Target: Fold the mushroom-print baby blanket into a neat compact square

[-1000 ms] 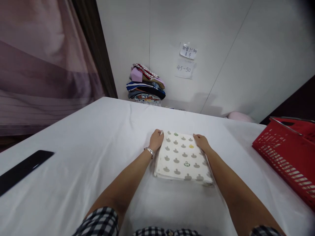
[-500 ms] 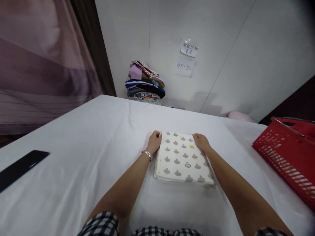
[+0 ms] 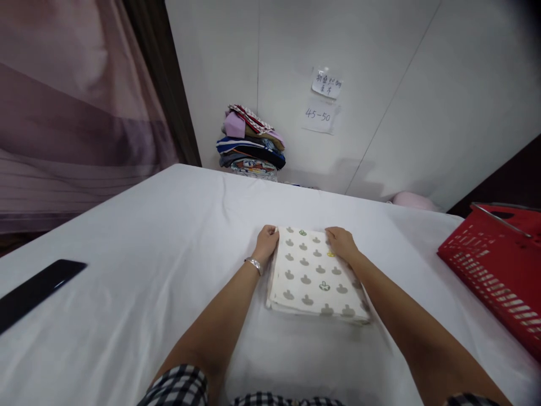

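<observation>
The white-covered worktop (image 3: 147, 270) spreads before me; a red basket (image 3: 499, 256) sits three o'clock of the folded printed cloth (image 3: 310, 273), itself at my twelve. My left hand (image 3: 266, 241) pinches its eleven-o'clock corner, my right hand (image 3: 341, 242) its one-o'clock.

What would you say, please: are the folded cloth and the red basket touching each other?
Apart: in the head view, the right forearm and white table cover show between the folded cloth and red basket.

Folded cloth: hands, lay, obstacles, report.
Left hand at far left corner, right hand at far right corner. Folded cloth flat on white sheet. Red basket apart, to the right.
</observation>
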Action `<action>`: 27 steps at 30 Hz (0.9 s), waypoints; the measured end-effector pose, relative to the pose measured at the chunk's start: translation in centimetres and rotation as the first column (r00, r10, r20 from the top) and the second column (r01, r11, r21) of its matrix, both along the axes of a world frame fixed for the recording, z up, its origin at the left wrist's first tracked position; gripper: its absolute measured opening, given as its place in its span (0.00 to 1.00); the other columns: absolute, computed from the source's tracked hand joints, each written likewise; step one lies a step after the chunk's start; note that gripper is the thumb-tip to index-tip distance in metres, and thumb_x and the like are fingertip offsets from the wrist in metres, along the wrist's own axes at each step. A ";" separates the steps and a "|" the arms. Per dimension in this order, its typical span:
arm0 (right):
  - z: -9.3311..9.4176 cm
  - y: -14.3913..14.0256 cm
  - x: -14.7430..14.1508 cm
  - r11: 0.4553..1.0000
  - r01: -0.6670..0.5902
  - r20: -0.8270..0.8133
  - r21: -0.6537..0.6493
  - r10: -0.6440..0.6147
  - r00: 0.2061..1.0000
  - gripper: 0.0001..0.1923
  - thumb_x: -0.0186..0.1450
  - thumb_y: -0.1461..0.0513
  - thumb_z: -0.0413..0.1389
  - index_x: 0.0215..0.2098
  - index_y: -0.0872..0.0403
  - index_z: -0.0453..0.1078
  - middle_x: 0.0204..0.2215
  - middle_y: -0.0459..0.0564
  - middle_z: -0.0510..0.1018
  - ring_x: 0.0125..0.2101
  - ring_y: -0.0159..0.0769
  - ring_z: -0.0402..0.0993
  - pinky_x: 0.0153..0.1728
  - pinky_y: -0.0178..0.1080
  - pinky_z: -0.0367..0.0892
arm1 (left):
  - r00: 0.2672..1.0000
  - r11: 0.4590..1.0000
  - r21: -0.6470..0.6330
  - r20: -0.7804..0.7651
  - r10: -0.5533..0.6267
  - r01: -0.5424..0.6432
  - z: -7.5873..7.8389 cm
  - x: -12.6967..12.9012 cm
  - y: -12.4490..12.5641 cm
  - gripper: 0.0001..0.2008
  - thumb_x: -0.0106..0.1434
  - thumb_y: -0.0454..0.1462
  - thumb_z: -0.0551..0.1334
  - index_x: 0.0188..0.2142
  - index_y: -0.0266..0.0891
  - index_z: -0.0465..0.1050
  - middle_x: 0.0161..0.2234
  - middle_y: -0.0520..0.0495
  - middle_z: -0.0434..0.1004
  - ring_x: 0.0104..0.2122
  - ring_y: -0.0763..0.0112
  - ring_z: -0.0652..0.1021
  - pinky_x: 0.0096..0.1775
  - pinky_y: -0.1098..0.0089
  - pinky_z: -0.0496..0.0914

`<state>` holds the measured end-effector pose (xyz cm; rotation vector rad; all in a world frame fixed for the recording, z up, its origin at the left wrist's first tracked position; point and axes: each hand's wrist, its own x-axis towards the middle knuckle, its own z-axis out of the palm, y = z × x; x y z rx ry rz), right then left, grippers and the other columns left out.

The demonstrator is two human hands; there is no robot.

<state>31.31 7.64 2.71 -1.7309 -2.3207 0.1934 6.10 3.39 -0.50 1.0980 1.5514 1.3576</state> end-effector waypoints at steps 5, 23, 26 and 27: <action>1.1 -1.7 -5.5 0.910 -0.399 -0.092 0.111 0.409 0.908 0.28 0.68 0.51 0.41 0.62 0.53 0.55 0.63 0.52 0.56 0.63 0.42 0.47 0.59 0.48 0.48 | 0.996 0.999 -0.027 0.082 -0.028 0.030 -0.1 -0.4 0.0 0.13 0.54 0.41 0.62 0.37 0.38 0.68 0.32 0.48 0.77 0.29 0.72 0.75 0.32 0.73 0.68; -1.3 -3.6 -8.7 0.843 -0.537 0.070 0.026 0.534 0.842 0.28 0.69 0.52 0.40 0.64 0.54 0.51 0.64 0.53 0.51 0.64 0.41 0.44 0.61 0.50 0.41 | 0.999 0.994 -0.100 -0.005 0.035 -0.035 -0.2 -0.6 0.6 0.11 0.55 0.40 0.62 0.36 0.39 0.67 0.28 0.50 0.74 0.26 0.73 0.73 0.29 0.72 0.66; -0.8 -4.1 -8.9 0.858 -0.514 0.052 -0.010 0.514 0.856 0.28 0.69 0.52 0.40 0.64 0.54 0.51 0.64 0.54 0.51 0.64 0.41 0.43 0.61 0.51 0.40 | 1.000 0.995 -0.096 -0.004 0.024 -0.024 -0.2 -0.7 0.6 0.10 0.54 0.40 0.62 0.35 0.39 0.67 0.27 0.50 0.74 0.25 0.73 0.73 0.27 0.73 0.66; -0.5 -4.6 -9.0 0.858 -0.512 0.039 -0.036 0.513 0.858 0.29 0.69 0.51 0.40 0.64 0.54 0.51 0.65 0.54 0.50 0.64 0.42 0.42 0.61 0.52 0.40 | 1.000 0.995 -0.096 -0.003 0.021 -0.021 -0.2 -0.7 0.6 0.10 0.54 0.40 0.62 0.35 0.38 0.67 0.26 0.51 0.74 0.24 0.74 0.73 0.27 0.73 0.66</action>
